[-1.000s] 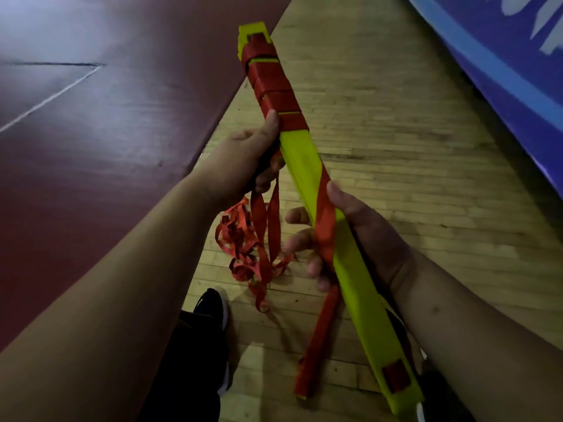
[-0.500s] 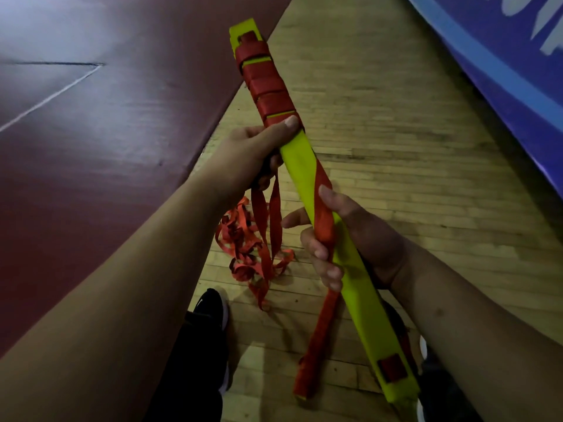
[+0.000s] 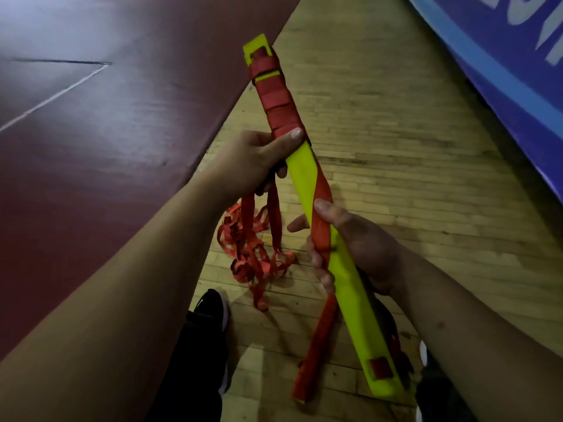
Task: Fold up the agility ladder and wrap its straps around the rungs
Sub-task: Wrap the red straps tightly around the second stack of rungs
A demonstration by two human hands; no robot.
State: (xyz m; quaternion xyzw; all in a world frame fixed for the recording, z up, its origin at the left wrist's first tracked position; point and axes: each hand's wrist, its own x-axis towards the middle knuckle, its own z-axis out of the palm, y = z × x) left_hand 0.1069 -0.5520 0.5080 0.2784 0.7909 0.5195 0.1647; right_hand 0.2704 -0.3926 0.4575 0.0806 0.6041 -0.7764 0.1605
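Your left hand [image 3: 243,166] is gripping the yellow rungs [image 3: 304,175]; your right hand [image 3: 356,245] is pinching the red strap [image 3: 323,236] against them. Wrapping [image 3: 278,108] is covering only the stretch beyond your left thumb [image 3: 289,137], leaving much strap dangling.

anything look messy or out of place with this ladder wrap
Yes. Much of the red strap lies in a tangled heap on the wooden floor beside the shoe. Neat turns cover only the far end of the yellow rungs, gripped by the left hand and right hand; a loose strap end dangles below the right hand.
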